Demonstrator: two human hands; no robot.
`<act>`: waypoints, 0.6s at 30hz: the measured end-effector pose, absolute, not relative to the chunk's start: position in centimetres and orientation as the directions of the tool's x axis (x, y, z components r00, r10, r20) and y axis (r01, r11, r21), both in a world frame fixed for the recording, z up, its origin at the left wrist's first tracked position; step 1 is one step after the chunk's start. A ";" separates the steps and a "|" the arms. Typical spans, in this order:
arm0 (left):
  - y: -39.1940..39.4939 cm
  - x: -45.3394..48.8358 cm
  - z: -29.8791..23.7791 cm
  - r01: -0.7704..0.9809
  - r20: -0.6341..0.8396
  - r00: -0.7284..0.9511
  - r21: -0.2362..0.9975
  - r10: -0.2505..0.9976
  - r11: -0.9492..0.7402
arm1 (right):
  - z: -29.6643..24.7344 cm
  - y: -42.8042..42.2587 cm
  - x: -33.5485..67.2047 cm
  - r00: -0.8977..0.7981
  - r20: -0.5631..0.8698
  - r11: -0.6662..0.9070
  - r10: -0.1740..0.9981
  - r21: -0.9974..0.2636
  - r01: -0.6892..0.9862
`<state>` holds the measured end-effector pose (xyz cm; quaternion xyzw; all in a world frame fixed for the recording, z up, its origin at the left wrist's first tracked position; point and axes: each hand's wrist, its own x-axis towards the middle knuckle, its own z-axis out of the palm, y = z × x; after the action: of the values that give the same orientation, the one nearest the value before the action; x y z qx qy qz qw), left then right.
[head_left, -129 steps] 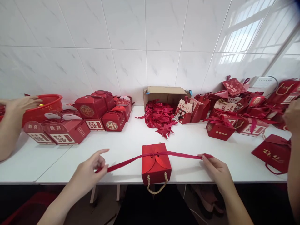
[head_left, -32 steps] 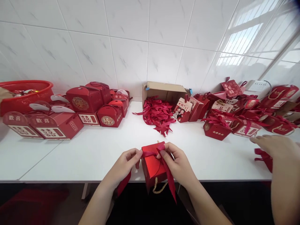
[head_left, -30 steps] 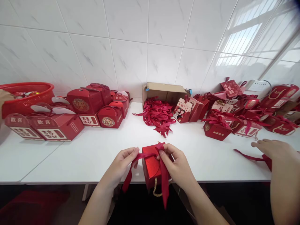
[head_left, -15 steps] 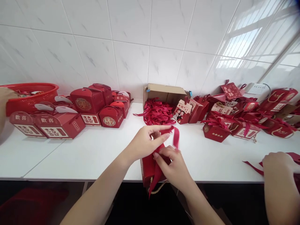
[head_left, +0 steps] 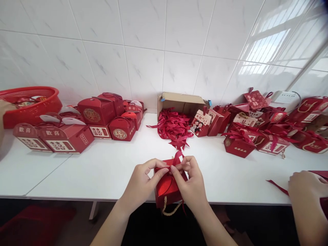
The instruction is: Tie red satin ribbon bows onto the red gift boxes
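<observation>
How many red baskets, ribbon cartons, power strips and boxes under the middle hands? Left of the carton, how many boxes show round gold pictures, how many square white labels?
Red plastic basket: 1
Cardboard carton with ribbons: 1
White power strip: 1
Front-middle red gift box: 1
Gold-picture boxes: 2
White-label boxes: 3
Total: 9

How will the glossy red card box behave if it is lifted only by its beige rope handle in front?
The glossy red card box would probably tilt, since the beige rope handle hangs from its near side. Its walls look fairly stiff, with flat faces and straight edges. The rope likely flexes, as it hangs in a curve.
</observation>
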<state>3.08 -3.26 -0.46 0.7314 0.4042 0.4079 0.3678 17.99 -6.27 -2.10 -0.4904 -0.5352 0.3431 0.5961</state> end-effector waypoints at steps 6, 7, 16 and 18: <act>-3.5 3.6 -1.2 0.268 0.415 0.298 0.828 0.860 -0.493 | -2.3 -6.4 18.2 0.164 0.392 0.341 0.905 -0.900 0.274; -3.4 3.7 -1.3 0.268 0.428 0.287 0.823 0.857 -0.501 | -2.4 -6.5 18.3 0.159 0.415 0.354 0.896 -0.883 0.308; -3.7 4.2 -1.7 0.316 0.478 0.236 0.785 0.846 -0.532 | -2.4 -6.6 19.0 0.146 0.470 0.366 0.871 -0.817 0.446; -3.8 4.2 -1.5 0.328 0.471 0.232 0.785 0.851 -0.525 | -2.2 -6.4 19.1 0.147 0.395 0.310 0.907 -0.862 0.402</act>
<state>4.17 -3.79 -1.50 0.7346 0.4012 0.4720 0.2767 19.12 -6.43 -2.23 -0.5377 -0.6086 0.2366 0.5335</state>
